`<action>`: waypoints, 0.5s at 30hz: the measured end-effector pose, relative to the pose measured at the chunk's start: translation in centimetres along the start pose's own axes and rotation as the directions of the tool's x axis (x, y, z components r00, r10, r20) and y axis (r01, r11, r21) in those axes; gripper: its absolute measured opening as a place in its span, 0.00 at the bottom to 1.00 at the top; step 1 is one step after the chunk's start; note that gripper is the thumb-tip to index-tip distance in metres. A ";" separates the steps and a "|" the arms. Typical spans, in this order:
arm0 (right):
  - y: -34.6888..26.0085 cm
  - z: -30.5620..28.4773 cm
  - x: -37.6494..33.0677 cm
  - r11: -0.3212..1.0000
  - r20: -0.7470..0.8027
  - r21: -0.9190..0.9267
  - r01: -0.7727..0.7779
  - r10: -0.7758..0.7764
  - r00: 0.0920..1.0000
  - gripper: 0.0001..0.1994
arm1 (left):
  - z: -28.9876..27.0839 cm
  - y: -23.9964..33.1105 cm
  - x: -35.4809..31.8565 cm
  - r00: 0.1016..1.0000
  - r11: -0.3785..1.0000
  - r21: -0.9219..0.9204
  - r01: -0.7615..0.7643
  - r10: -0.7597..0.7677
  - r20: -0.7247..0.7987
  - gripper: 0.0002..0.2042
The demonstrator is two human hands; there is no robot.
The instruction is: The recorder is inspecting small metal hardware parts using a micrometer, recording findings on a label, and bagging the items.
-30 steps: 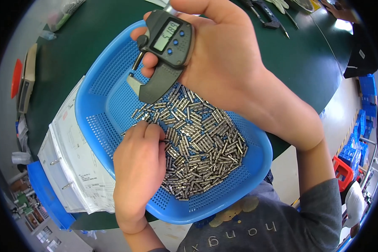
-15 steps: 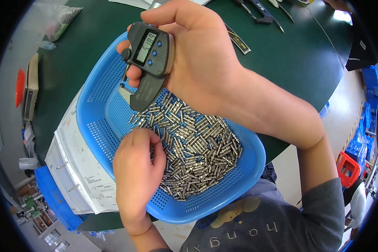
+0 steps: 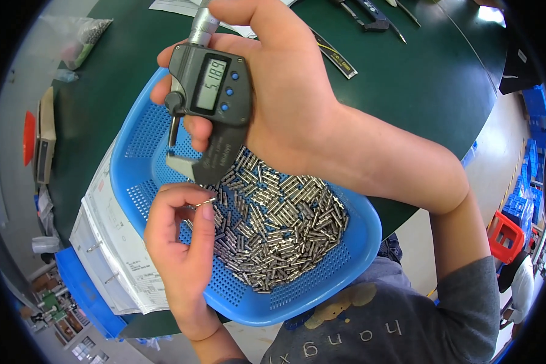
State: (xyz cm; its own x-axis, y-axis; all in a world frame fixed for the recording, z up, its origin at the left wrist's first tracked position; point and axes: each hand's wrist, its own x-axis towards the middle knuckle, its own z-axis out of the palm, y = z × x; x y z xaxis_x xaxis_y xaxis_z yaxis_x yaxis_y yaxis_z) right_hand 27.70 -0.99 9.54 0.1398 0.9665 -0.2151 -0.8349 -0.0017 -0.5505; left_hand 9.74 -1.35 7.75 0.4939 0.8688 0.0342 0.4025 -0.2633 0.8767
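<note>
The grip of the left hand [image 3: 185, 246], left of centre in the frame, pinches one slim metal pin [image 3: 205, 202] between thumb and forefinger, just below the digital micrometer [image 3: 215, 91] that the right hand [image 3: 291, 91] wraps at upper centre. Beneath, more metal pins [image 3: 279, 224] lie heaped in a blue perforated basket [image 3: 372, 242] on the green counter [image 3: 418, 91]. The step looks like picking out a pin for gauging; the next move would call for lining it up with the micrometer's measuring gap.
</note>
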 end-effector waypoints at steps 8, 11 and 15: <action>0.1 -0.7 0.5 0.963 0.102 -0.104 -0.247 0.258 0.961 0.29 | -0.3 -0.1 -0.1 1.000 0.915 -0.404 -0.003 -0.009 -0.028 0.06; 0.1 -0.3 0.2 0.942 0.098 -0.215 -0.258 0.284 0.954 0.28 | -0.9 -0.1 -0.3 0.996 0.923 -0.376 -0.087 0.092 -0.006 0.06; 0.2 -0.4 0.3 0.932 0.143 -0.191 -0.309 0.338 0.930 0.28 | -0.9 -0.1 -0.3 0.987 0.920 -0.359 -0.158 0.160 -0.023 0.07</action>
State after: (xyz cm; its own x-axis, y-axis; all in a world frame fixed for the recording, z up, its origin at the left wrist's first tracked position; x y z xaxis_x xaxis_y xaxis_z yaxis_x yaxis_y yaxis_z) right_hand 27.78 -0.84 9.02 -0.2277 0.9353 -0.2709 -0.7196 -0.3490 -0.6003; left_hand 8.81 -1.23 8.07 0.5338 0.8250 0.1855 0.0158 -0.2290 0.9733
